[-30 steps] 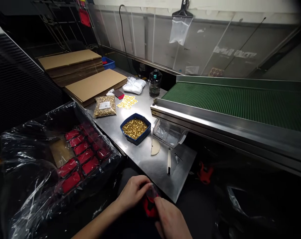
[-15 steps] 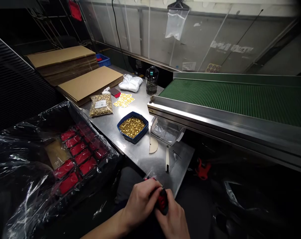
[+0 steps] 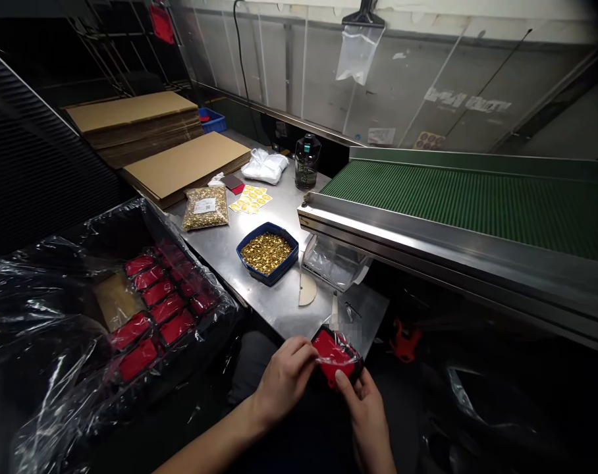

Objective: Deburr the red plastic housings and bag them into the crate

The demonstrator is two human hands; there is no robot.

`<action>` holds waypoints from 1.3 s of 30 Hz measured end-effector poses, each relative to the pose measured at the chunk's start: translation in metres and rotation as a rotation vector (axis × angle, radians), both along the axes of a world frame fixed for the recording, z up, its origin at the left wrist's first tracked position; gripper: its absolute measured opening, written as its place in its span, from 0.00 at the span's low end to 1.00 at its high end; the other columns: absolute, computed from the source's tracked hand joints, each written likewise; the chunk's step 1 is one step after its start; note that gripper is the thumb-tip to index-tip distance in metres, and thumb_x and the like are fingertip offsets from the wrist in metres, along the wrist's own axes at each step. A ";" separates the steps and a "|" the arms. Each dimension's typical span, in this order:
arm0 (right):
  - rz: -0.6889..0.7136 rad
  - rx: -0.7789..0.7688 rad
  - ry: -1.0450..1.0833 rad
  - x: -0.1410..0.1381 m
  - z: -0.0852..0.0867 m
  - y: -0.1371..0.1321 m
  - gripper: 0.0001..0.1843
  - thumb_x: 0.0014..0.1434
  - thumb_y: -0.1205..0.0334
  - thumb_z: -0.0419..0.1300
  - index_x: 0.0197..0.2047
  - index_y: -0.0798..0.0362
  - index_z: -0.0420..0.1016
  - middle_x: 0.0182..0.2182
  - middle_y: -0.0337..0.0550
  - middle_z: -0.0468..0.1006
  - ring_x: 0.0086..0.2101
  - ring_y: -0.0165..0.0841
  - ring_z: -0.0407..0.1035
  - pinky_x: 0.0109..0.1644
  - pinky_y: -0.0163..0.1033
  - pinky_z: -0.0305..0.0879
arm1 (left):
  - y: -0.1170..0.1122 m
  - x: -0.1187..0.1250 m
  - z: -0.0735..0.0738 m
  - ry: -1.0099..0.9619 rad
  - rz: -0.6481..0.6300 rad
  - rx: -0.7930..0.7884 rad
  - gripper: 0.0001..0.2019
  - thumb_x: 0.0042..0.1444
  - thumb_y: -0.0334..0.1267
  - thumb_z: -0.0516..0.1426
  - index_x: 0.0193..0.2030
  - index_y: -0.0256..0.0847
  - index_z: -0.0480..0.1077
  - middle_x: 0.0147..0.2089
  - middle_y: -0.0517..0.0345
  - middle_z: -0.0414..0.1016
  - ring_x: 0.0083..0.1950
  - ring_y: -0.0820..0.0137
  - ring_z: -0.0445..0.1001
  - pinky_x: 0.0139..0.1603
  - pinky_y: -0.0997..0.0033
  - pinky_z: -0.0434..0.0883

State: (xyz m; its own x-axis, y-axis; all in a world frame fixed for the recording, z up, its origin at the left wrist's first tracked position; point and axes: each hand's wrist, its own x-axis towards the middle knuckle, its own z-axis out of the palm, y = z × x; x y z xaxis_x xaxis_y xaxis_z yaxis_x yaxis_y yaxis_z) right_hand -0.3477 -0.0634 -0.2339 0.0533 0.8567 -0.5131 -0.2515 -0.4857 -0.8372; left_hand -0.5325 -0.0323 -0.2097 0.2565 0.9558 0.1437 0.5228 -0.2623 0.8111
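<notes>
Below the table's front edge my right hand [image 3: 367, 409] grips a flat red-and-black rectangular item [image 3: 332, 355], thumb on its red face and fingers underneath. Clear plastic film [image 3: 346, 354] lies over that face. At its left edge my left hand [image 3: 288, 370] is closed in a pinch on the film. Just beyond, partly covered by the item, is a pale-handled tool [image 3: 335, 309], with a small dark metal piece [image 3: 351, 309] to its right. A blue tray [image 3: 263, 279] of small gold fasteners [image 3: 266, 253] stands farther back on the metal table [image 3: 274, 316].
At left, a plastic-lined box [image 3: 222, 313] holds several similar red items [image 3: 155, 291]. Flattened cardboard [image 3: 190, 161], a bag of gold pieces [image 3: 205, 209], yellow stickers [image 3: 251, 199] and a bottle [image 3: 307, 161] sit farther back. A green conveyor [image 3: 457, 197] runs along the right.
The red-and-black item has turned from edge-on to show its red face. My left hand has shifted to its left edge, pinching film; my right hand has moved slightly right.
</notes>
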 end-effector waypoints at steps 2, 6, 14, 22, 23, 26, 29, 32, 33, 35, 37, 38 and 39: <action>-0.056 -0.009 0.055 -0.003 0.000 -0.002 0.33 0.57 0.48 0.70 0.61 0.53 0.70 0.52 0.51 0.81 0.53 0.46 0.75 0.60 0.48 0.68 | -0.001 0.001 -0.004 0.002 0.022 0.033 0.08 0.67 0.28 0.52 0.46 0.43 0.69 0.46 0.53 0.72 0.47 0.66 0.73 0.48 0.65 0.73; -0.229 0.015 0.084 -0.016 0.007 -0.002 0.33 0.57 0.45 0.69 0.61 0.52 0.71 0.52 0.49 0.80 0.54 0.45 0.73 0.60 0.47 0.68 | -0.017 0.012 -0.009 0.025 0.012 0.095 0.09 0.66 0.26 0.50 0.46 0.40 0.70 0.40 0.52 0.72 0.40 0.66 0.73 0.40 0.67 0.73; 0.043 0.038 0.161 -0.016 0.020 0.003 0.28 0.60 0.43 0.67 0.56 0.52 0.75 0.48 0.53 0.81 0.46 0.45 0.76 0.51 0.46 0.73 | -0.013 0.005 0.013 0.004 -0.302 0.303 0.14 0.59 0.29 0.58 0.52 0.41 0.73 0.50 0.46 0.76 0.51 0.59 0.74 0.54 0.55 0.74; 0.607 0.078 -0.040 0.009 0.052 -0.002 0.25 0.64 0.42 0.61 0.58 0.45 0.77 0.53 0.49 0.80 0.52 0.47 0.73 0.59 0.51 0.67 | -0.017 -0.025 -0.012 -0.773 -0.334 -0.726 0.42 0.58 0.59 0.63 0.73 0.48 0.51 0.63 0.44 0.68 0.61 0.56 0.71 0.62 0.54 0.68; 0.725 0.139 -0.156 0.010 0.058 -0.004 0.21 0.63 0.46 0.64 0.57 0.42 0.78 0.53 0.46 0.80 0.53 0.47 0.72 0.61 0.50 0.65 | -0.020 -0.027 -0.018 -0.863 -0.308 -0.800 0.42 0.58 0.60 0.62 0.72 0.47 0.52 0.61 0.45 0.70 0.60 0.58 0.72 0.62 0.56 0.67; 0.949 0.330 -0.540 0.010 0.073 -0.002 0.12 0.62 0.62 0.63 0.48 0.38 0.82 0.46 0.40 0.81 0.48 0.42 0.72 0.56 0.44 0.65 | -0.028 -0.033 -0.032 -0.964 -0.279 -0.876 0.38 0.55 0.63 0.62 0.65 0.42 0.61 0.55 0.47 0.72 0.54 0.61 0.73 0.57 0.62 0.67; 1.026 0.484 -0.766 0.009 0.080 0.006 0.15 0.65 0.68 0.57 0.45 0.40 0.81 0.38 0.39 0.81 0.40 0.36 0.72 0.46 0.40 0.64 | -0.030 -0.038 -0.038 -1.004 -0.286 -0.924 0.38 0.50 0.68 0.63 0.57 0.41 0.66 0.48 0.53 0.72 0.46 0.66 0.73 0.50 0.67 0.68; 1.027 0.572 -0.834 0.012 0.082 0.016 0.10 0.69 0.61 0.55 0.44 0.44 0.79 0.37 0.39 0.80 0.38 0.36 0.72 0.43 0.40 0.61 | -0.031 -0.041 -0.040 -1.050 -0.321 -1.000 0.38 0.45 0.67 0.66 0.54 0.42 0.66 0.46 0.54 0.72 0.44 0.66 0.73 0.47 0.68 0.68; 1.007 0.569 -0.826 0.014 0.084 0.019 0.10 0.70 0.58 0.55 0.43 0.45 0.78 0.36 0.39 0.80 0.38 0.36 0.71 0.42 0.40 0.61 | -0.031 -0.042 -0.041 -1.063 -0.346 -1.032 0.38 0.44 0.66 0.67 0.53 0.42 0.66 0.46 0.54 0.72 0.44 0.65 0.73 0.45 0.68 0.69; 0.944 0.501 -0.734 0.019 0.087 0.024 0.12 0.71 0.55 0.54 0.40 0.46 0.77 0.35 0.38 0.79 0.37 0.35 0.71 0.40 0.38 0.61 | -0.027 -0.044 -0.041 -1.081 -0.398 -1.087 0.37 0.43 0.64 0.69 0.51 0.40 0.66 0.46 0.52 0.73 0.43 0.65 0.74 0.44 0.68 0.68; 0.859 0.435 -0.589 0.021 0.091 0.028 0.12 0.71 0.56 0.53 0.39 0.47 0.75 0.34 0.38 0.78 0.35 0.33 0.71 0.39 0.36 0.62 | -0.020 -0.045 -0.039 -1.092 -0.440 -1.118 0.34 0.44 0.63 0.68 0.47 0.39 0.67 0.47 0.51 0.73 0.43 0.66 0.74 0.44 0.69 0.68; 0.808 0.426 -0.528 0.020 0.093 0.028 0.13 0.71 0.56 0.52 0.38 0.48 0.75 0.34 0.38 0.77 0.34 0.33 0.71 0.39 0.35 0.63 | -0.015 -0.045 -0.036 -1.092 -0.459 -1.127 0.33 0.45 0.63 0.68 0.46 0.38 0.68 0.46 0.52 0.74 0.44 0.66 0.73 0.45 0.69 0.67; 0.763 0.436 -0.483 0.018 0.094 0.029 0.13 0.71 0.56 0.52 0.37 0.48 0.74 0.33 0.38 0.76 0.34 0.32 0.71 0.39 0.35 0.63 | -0.011 -0.044 -0.032 -1.083 -0.484 -1.135 0.32 0.45 0.62 0.69 0.44 0.37 0.69 0.46 0.52 0.74 0.44 0.67 0.73 0.46 0.70 0.67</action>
State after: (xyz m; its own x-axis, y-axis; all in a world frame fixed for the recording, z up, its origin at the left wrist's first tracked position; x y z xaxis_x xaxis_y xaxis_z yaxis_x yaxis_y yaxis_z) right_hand -0.3301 -0.0348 -0.1397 -0.4693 0.8565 -0.2149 0.4133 -0.0020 -0.9106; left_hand -0.5763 -0.0430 -0.2418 0.7975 0.5568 -0.2322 -0.3313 0.7259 0.6027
